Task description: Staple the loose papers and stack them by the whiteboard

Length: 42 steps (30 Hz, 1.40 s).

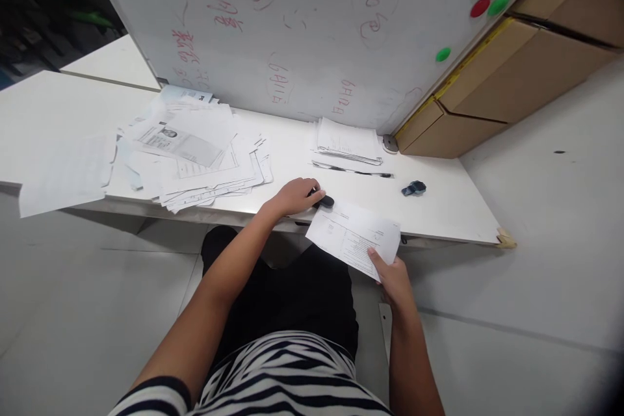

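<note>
My left hand (296, 196) is closed around a small black stapler (325, 201) at the table's front edge. The stapler's front end meets the upper left corner of a printed paper (358, 237); whether its jaws are pressed together is too small to tell. At the paper's lower right edge, my right hand (396, 278) pinches it, thumb on top and the other fingers mostly hidden underneath. The paper hangs partly over the edge, above my lap. Behind it lies a neat stack of papers (347, 140), with a thin dark-and-white strip (353, 170) in front.
A messy heap of printed papers (195, 162) spreads over the left of the white table (287, 149), one sheet (63, 172) overhanging the edge. A dark wristwatch-like object (414, 188) lies at right. A whiteboard (322, 26) and cardboard boxes (526, 71) stand behind.
</note>
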### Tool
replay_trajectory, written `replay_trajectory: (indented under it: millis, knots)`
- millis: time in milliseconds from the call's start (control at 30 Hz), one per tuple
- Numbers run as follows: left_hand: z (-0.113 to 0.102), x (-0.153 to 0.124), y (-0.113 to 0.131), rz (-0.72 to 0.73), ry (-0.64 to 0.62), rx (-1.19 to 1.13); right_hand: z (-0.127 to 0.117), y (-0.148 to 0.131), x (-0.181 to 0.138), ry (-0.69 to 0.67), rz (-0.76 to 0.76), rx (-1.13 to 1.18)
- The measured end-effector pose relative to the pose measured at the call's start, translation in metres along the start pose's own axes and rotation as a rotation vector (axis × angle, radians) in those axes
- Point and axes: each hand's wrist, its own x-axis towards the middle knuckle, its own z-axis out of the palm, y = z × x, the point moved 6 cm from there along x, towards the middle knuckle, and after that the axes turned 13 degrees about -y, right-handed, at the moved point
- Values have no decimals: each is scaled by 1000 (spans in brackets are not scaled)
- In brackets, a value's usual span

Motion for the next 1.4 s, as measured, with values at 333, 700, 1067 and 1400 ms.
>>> replay_trajectory:
  millis: [333, 700, 1067, 1400]
  knots:
    - [2, 16, 1, -238, 73, 128, -7, -3, -4, -5, -80, 116]
    - [21, 90, 17, -270, 83, 377, -16, -3, -2, 125, -213, 136]
    - [30, 93, 21, -280, 178, 526, -14, -2, 21, 188, -224, 148]
    - [12, 77, 29, -108, 365, 348, -4, -12, 3, 164, -296, -32]
